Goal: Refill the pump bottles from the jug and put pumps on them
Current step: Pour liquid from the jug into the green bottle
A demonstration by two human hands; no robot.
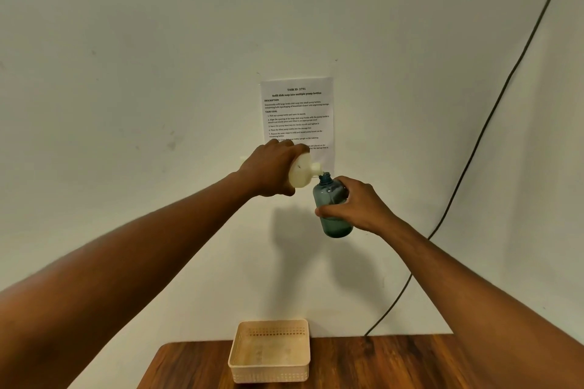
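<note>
Pouring: jug [301, 172] tipped, spout at bottle [332, 205] mouth.
Left hand [271, 169]: fingers wrapped round jug body, up-left of bottle.
Right hand [354, 207]: fingers curled round bottle's middle, bottle nearly upright.
Basket [270, 352]: on table [379, 363], well below bottle.

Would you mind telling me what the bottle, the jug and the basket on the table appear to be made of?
The bottle looks like translucent blue-grey plastic, since light shows through its wall. The jug seems to be opaque cream plastic with a smooth, matte surface. The basket appears to be moulded beige plastic, judging by its rows of small punched holes. The table has a glossy reddish wood-grain finish, possibly veneer.
</note>
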